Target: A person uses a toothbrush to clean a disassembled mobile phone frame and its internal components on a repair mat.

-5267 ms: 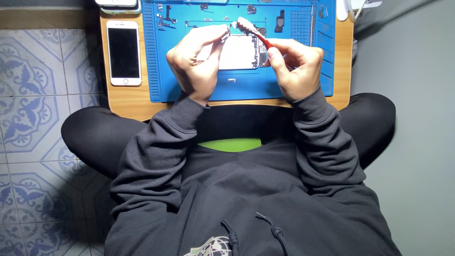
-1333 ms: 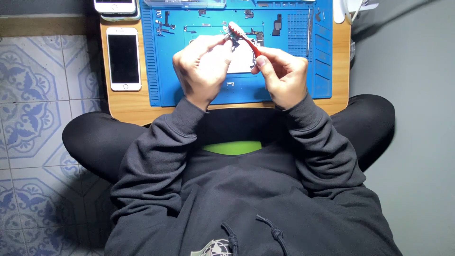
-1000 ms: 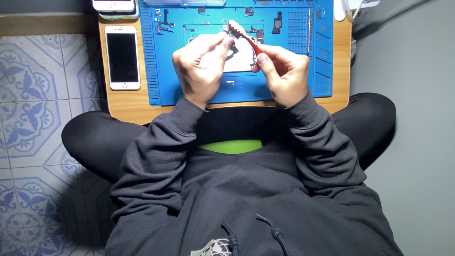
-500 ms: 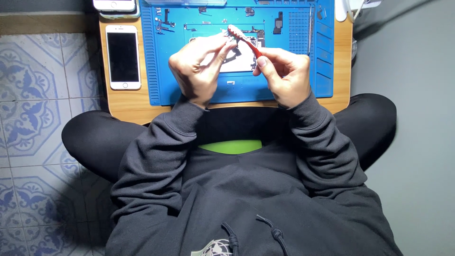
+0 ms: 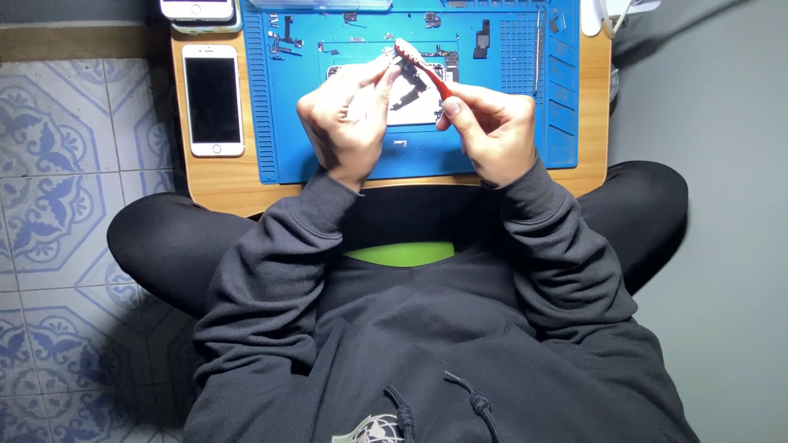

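An opened phone body (image 5: 419, 102) lies on a blue repair mat (image 5: 287, 123) atop a small wooden table (image 5: 222, 184). My right hand (image 5: 491, 131) grips a red-handled tool (image 5: 433, 78), its tip pointing up and left over the phone. My left hand (image 5: 349, 123) hovers beside it, fingertips pinched near the tool's tip at the phone's upper edge; whether they hold a small part is too small to tell.
A white phone (image 5: 213, 99) lies face up on the table left of the mat; another phone (image 5: 197, 8) sits at the top edge. Small screws and black parts (image 5: 482, 37) are scattered on the mat's far side. Patterned floor tiles left, grey floor right.
Both hands shifted slightly up the mat together since five seconds ago. In the last second the left fingertips closed in toward the tool's tip; the tool stays in the right hand.
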